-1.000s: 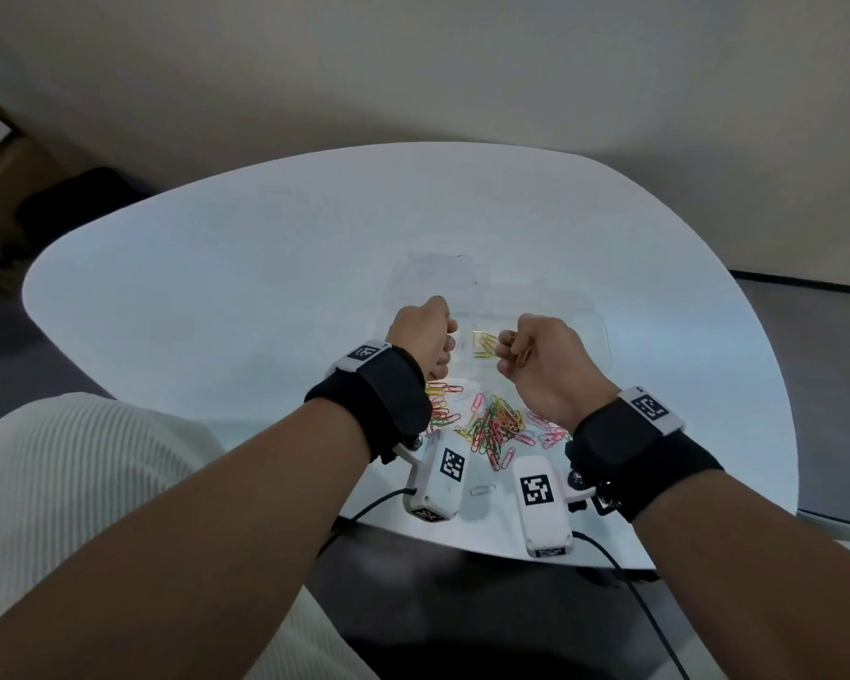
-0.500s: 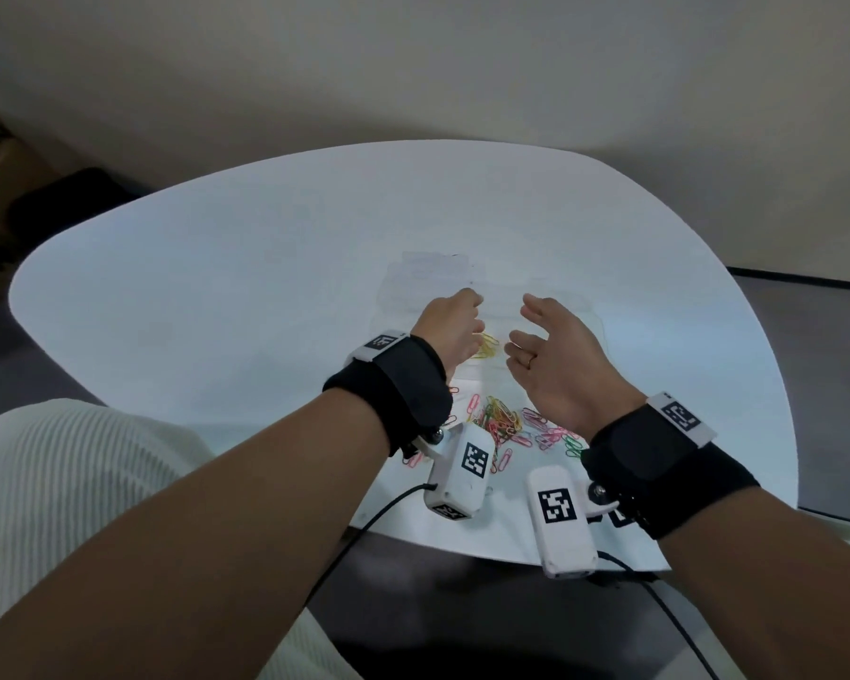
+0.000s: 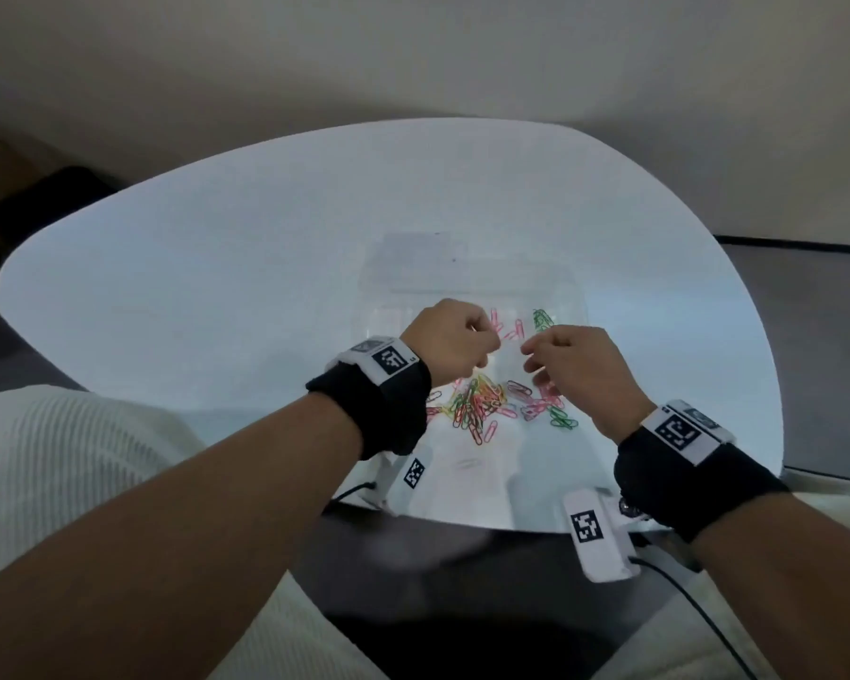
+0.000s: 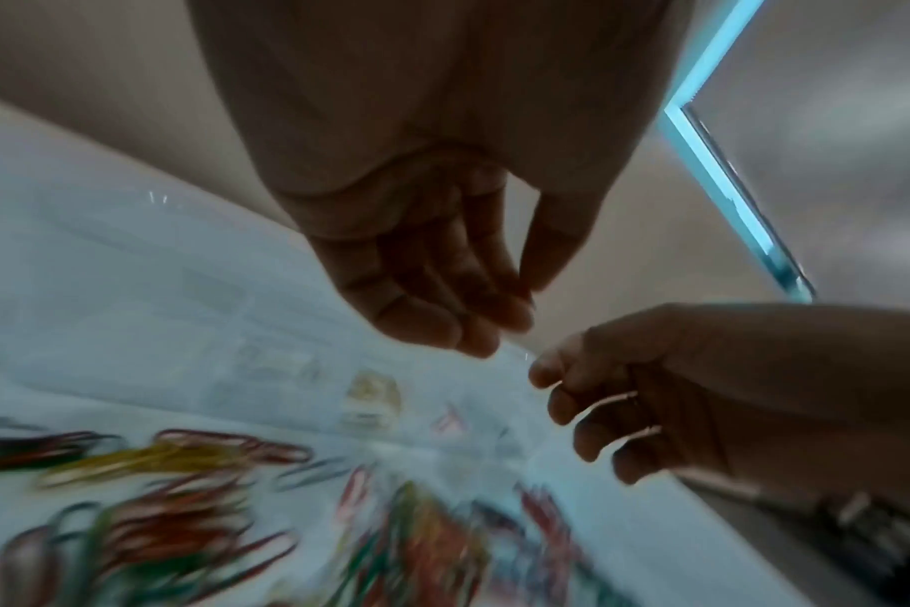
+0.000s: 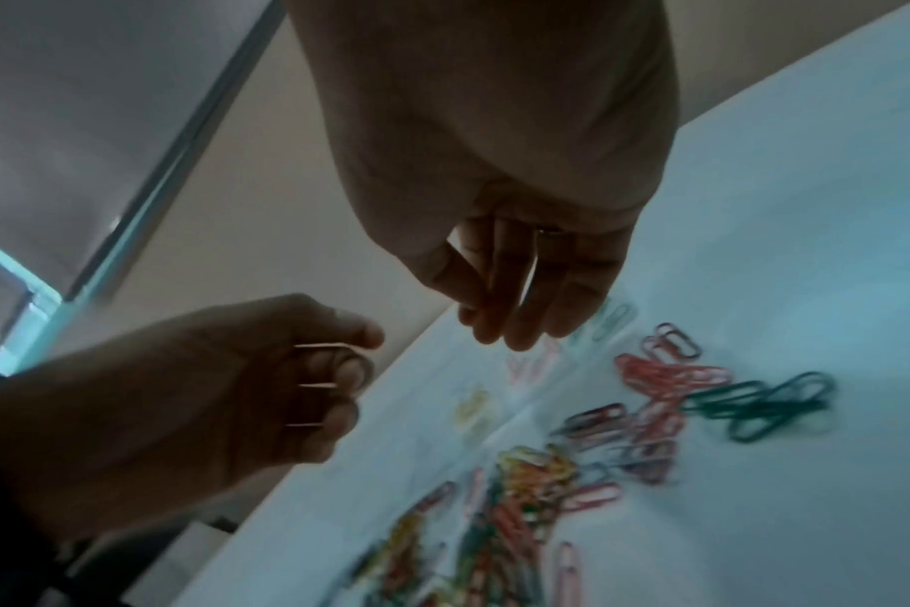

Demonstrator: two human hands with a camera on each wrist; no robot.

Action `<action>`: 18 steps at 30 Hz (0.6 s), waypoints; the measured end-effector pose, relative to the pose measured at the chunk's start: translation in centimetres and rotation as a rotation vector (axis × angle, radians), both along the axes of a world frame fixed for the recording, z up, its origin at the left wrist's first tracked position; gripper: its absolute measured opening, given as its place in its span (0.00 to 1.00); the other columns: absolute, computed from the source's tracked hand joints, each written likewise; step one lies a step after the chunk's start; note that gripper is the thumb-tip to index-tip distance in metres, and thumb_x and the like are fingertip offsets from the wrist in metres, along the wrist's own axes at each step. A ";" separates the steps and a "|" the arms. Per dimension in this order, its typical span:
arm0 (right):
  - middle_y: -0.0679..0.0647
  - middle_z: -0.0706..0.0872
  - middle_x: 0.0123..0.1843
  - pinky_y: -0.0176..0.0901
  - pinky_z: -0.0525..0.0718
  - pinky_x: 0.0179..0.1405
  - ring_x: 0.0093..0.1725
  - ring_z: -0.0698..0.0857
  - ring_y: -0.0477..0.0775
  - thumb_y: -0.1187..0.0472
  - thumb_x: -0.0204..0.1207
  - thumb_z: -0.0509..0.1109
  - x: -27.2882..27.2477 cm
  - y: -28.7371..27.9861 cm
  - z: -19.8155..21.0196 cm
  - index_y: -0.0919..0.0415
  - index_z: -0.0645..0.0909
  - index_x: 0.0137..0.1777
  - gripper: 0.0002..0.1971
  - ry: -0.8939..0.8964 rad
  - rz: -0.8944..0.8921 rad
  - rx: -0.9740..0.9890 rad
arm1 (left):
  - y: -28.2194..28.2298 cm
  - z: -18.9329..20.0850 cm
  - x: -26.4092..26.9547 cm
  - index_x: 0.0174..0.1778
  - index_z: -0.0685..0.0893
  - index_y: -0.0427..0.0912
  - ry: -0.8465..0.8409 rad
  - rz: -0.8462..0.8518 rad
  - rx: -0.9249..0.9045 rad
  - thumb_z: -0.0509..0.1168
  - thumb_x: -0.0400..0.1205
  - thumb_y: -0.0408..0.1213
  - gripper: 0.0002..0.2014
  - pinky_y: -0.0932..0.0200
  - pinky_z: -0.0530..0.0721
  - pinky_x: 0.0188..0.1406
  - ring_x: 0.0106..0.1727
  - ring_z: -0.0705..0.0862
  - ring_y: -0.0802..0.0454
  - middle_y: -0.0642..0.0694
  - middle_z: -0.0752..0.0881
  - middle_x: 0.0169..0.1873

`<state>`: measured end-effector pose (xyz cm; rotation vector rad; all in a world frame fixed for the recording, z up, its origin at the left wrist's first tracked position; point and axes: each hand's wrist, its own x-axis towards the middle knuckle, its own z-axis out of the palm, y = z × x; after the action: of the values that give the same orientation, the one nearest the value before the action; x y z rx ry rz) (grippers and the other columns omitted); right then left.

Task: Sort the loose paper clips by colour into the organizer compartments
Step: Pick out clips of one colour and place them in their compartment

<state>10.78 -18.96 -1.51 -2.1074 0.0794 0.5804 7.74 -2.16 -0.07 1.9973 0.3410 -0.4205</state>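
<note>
Clear plastic, almost lost against the pale top, formed the organizer (image 3: 462,282), a shallow box with low divider walls just above the middle of the head view. Inside it, a few pink clips (image 3: 509,328) lay in one compartment and a small green bunch (image 3: 542,319) in the compartment to their right. The right wrist view also showed a faint yellow cluster (image 5: 474,406) in another compartment.

The loose paper clips (image 3: 482,407) were thin, looped wire coated in red, yellow, green, pink and purple. They lay in a tangled heap below the organizer, with a green knot (image 3: 563,419) at the heap's right edge and one pale clip (image 3: 467,463) apart, lower down.

The surface (image 3: 217,287) was a smooth, glossy white top with a rounded outline. A plain cream wall (image 3: 413,56) rose behind it, and dark floor showed at the left and right of the frame.

Both hands hung over the organizer's near edge, just above the heap and close together without touching. The left hand (image 3: 450,343) had its fingers curled inward. Thin bright lines crossed them in the right wrist view, but I cannot tell whether it gripped a clip. The right hand (image 3: 577,373) had its thumb drawn against bent fingers; I cannot tell whether it pinched anything. Black fabric bands (image 3: 379,409) with white marker tags wrapped both wrists.
</note>
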 end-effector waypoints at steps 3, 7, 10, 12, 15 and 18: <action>0.53 0.89 0.33 0.41 0.83 0.37 0.34 0.85 0.51 0.65 0.72 0.66 -0.1 -1.2 -2.1 0.63 0.88 0.35 0.10 -0.082 0.151 -0.290 | -0.9 -1.7 -1.5 0.36 0.86 0.49 0.046 -0.181 0.306 0.67 0.75 0.40 0.04 0.60 0.83 0.40 0.39 0.85 0.54 0.53 0.88 0.35; 0.52 0.84 0.24 0.37 0.78 0.30 0.27 0.83 0.54 0.57 0.76 0.67 -0.3 -3.0 -4.2 0.58 0.83 0.25 0.17 -0.123 0.235 -0.478 | -2.5 -3.8 -3.2 0.39 0.86 0.49 0.041 -0.379 0.494 0.69 0.74 0.43 0.03 0.61 0.78 0.39 0.46 0.86 0.51 0.52 0.89 0.42; 0.53 0.86 0.27 0.41 0.83 0.32 0.30 0.86 0.56 0.56 0.76 0.70 -0.3 -3.5 -4.4 0.56 0.87 0.28 0.15 -0.084 0.304 -0.534 | -3.5 -4.9 -3.7 0.49 0.87 0.45 0.006 -0.399 0.549 0.69 0.78 0.44 0.09 0.60 0.77 0.42 0.52 0.85 0.48 0.48 0.88 0.48; 0.53 0.89 0.32 0.43 0.87 0.36 0.35 0.88 0.56 0.59 0.73 0.72 -0.1 -3.7 -4.1 0.53 0.90 0.34 0.08 -0.078 0.306 -0.590 | -4.0 -5.5 -3.7 0.55 0.86 0.43 0.014 -0.435 0.573 0.67 0.80 0.45 0.12 0.56 0.79 0.48 0.55 0.84 0.46 0.45 0.87 0.52; 0.54 0.89 0.36 0.42 0.85 0.36 0.37 0.88 0.59 0.58 0.74 0.71 0.3 -4.4 -3.9 0.54 0.90 0.38 0.07 -0.119 0.226 -0.640 | -4.7 -6.0 -3.6 0.57 0.84 0.38 0.027 -0.549 0.641 0.65 0.83 0.42 0.13 0.53 0.80 0.50 0.57 0.84 0.43 0.42 0.85 0.54; 0.56 0.91 0.41 0.40 0.81 0.38 0.41 0.88 0.60 0.57 0.75 0.73 0.6 -4.8 -4.0 0.53 0.91 0.42 0.05 -0.118 0.181 -0.597 | -5.3 -6.2 -3.7 0.43 0.83 0.36 -0.019 -0.679 0.744 0.63 0.83 0.34 0.06 0.55 0.78 0.43 0.48 0.82 0.43 0.39 0.85 0.49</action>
<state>11.37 -23.78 -5.49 -2.7459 -0.0090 0.5855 4.02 -7.45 -6.27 2.8344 -0.2608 -0.7735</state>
